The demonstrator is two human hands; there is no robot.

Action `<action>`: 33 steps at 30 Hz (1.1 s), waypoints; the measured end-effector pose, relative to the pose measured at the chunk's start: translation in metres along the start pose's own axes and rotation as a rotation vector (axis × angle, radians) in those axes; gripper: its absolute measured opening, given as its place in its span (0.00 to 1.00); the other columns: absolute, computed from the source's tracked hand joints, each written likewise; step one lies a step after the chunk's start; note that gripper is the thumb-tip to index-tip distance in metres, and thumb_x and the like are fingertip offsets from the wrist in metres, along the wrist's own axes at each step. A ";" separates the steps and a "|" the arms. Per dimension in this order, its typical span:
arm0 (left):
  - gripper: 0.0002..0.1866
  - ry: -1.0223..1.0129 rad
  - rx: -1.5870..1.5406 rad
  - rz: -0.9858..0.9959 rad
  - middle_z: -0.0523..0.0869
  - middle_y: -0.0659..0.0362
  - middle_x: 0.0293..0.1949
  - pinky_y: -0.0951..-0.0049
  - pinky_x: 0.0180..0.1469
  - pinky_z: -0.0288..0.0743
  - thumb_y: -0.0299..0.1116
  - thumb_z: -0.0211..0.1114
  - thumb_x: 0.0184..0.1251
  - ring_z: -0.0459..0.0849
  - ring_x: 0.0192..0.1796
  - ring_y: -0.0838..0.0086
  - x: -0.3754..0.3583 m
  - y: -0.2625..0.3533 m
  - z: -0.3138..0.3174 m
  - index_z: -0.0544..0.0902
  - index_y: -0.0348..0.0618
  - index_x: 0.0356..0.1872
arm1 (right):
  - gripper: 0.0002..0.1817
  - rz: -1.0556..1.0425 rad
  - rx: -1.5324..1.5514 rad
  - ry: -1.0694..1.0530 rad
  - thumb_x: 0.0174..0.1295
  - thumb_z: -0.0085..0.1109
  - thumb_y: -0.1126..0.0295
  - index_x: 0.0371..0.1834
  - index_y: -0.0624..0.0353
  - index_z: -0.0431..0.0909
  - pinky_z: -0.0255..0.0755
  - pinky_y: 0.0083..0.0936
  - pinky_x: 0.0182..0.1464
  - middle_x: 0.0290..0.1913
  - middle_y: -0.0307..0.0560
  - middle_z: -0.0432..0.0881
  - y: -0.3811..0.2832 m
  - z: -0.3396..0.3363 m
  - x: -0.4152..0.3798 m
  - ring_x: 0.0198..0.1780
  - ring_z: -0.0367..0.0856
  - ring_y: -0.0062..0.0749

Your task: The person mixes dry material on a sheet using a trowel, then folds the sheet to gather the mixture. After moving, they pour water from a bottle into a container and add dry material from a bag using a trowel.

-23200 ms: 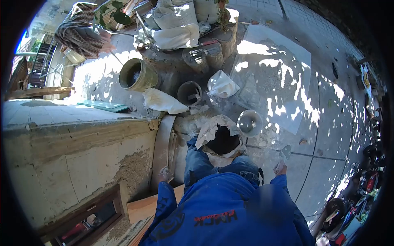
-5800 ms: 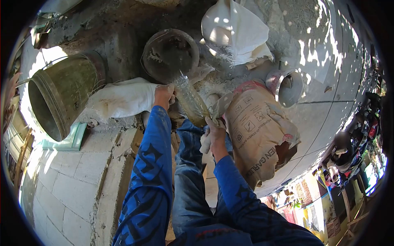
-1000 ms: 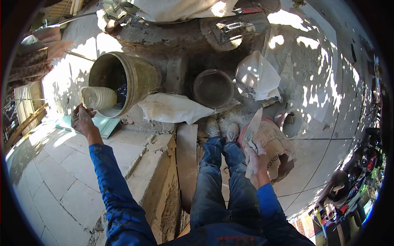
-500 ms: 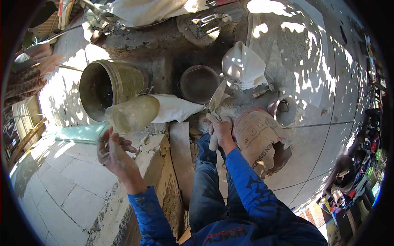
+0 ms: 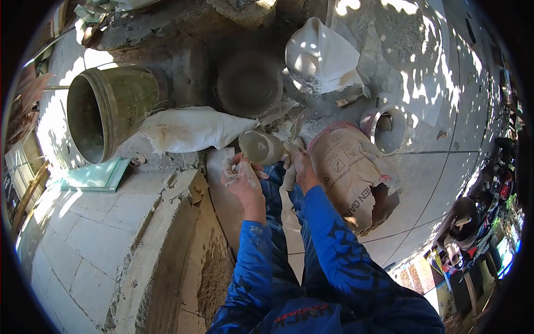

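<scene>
My left hand (image 5: 245, 181) is closed on a cloudy plastic container (image 5: 261, 147), its fingers curled at the near left side. The container's mouth is tilted up toward me, and its inside looks greyish. Right beside it, my right hand (image 5: 302, 170) grips a trowel (image 5: 288, 179) by its pale handle. The trowel's blade points away from me and blends into the grey powder behind. Near my right hand stands a torn paper cement bag (image 5: 347, 167). A dusty white sack (image 5: 194, 129) lies just beyond my left hand.
A large bucket (image 5: 117, 106) lies on its side at the left, above stacked glass panes (image 5: 94, 175). A dark round bucket (image 5: 250, 83) stands ahead, near a white cloth sack (image 5: 322, 55). A small pail (image 5: 385, 131) sits right. A rough concrete ledge (image 5: 156, 261) runs along the left.
My left hand has brought the plastic container rightward from beside the large bucket to the trowel. My right hand still grips the trowel. The view has shifted.
</scene>
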State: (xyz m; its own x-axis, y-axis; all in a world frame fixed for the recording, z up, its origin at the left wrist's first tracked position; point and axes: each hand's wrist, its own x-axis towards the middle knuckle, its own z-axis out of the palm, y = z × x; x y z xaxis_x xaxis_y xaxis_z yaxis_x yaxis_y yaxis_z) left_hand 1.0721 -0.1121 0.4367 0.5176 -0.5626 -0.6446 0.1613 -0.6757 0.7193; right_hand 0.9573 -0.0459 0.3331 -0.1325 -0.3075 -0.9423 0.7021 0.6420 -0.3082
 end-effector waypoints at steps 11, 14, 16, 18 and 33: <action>0.07 -0.104 0.132 -0.079 0.81 0.51 0.21 0.76 0.17 0.72 0.23 0.55 0.62 0.75 0.13 0.73 0.069 -0.051 0.037 0.78 0.30 0.39 | 0.13 0.076 0.134 0.184 0.54 0.70 0.63 0.36 0.55 0.78 0.65 0.23 0.18 0.23 0.37 0.76 0.038 -0.016 0.054 0.14 0.70 0.23; 0.08 -0.113 0.182 -0.097 0.81 0.51 0.21 0.76 0.17 0.72 0.23 0.55 0.62 0.75 0.13 0.73 0.075 -0.049 0.045 0.78 0.30 0.39 | 0.12 0.069 0.162 0.188 0.56 0.68 0.63 0.36 0.55 0.77 0.65 0.22 0.18 0.25 0.36 0.75 0.039 -0.017 0.056 0.15 0.69 0.22; 0.07 -0.132 0.179 -0.086 0.81 0.51 0.20 0.75 0.16 0.71 0.23 0.54 0.61 0.76 0.13 0.73 0.081 -0.052 0.048 0.78 0.30 0.37 | 0.10 0.045 0.170 0.171 0.57 0.67 0.63 0.35 0.54 0.76 0.65 0.21 0.18 0.26 0.36 0.75 0.042 -0.019 0.057 0.16 0.69 0.21; 0.06 -0.153 0.173 -0.073 0.80 0.51 0.19 0.75 0.15 0.70 0.22 0.53 0.60 0.76 0.13 0.72 0.083 -0.053 0.049 0.77 0.29 0.34 | 0.10 0.079 0.163 0.199 0.57 0.67 0.63 0.34 0.53 0.76 0.65 0.21 0.19 0.25 0.36 0.75 0.044 -0.021 0.055 0.16 0.68 0.21; 0.07 -0.215 0.343 -0.240 0.82 0.52 0.19 0.75 0.17 0.71 0.25 0.56 0.60 0.77 0.14 0.73 0.094 -0.058 0.046 0.80 0.32 0.34 | 0.11 0.166 0.205 0.324 0.58 0.67 0.61 0.31 0.53 0.75 0.64 0.22 0.19 0.23 0.35 0.73 0.074 -0.024 0.017 0.17 0.68 0.21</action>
State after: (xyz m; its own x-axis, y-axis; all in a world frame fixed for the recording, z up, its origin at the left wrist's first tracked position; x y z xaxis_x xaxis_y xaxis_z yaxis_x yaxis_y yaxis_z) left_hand 1.0730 -0.1477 0.3224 0.3076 -0.4325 -0.8476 -0.0502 -0.8969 0.4394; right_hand 0.9902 0.0133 0.2916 -0.1962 0.0459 -0.9795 0.8527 0.5013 -0.1473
